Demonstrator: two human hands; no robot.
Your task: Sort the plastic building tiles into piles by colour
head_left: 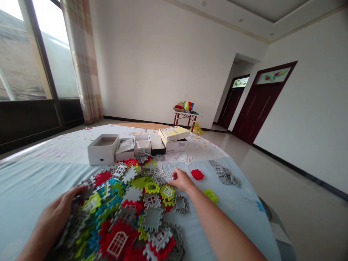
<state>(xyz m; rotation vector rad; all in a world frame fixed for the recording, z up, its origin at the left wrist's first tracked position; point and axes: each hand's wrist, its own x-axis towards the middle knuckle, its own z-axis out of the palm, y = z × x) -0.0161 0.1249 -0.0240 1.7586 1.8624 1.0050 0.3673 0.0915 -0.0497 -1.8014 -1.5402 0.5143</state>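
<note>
A large heap of interlocking plastic building tiles point(122, 214) in red, lime, teal, grey and white covers the near part of a pale blue cloth-covered surface point(29, 181). Many tiles have window-shaped cut-outs. My left hand point(58, 214) lies with its fingers apart against the heap's left edge. My right hand point(182, 180) reaches over the heap's far side, its curled fingertips among small white and grey tiles. Apart from the heap are a red tile point(197, 174), a lime tile point(210, 195) and a grey cluster of tiles point(224, 174).
Open white boxes point(103, 149), a black box point(157, 145) and a yellow-topped box point(174, 134) stand beyond the heap. A small red-legged table with colourful bags point(186, 108) stands by the far wall. Tiled floor lies to the right.
</note>
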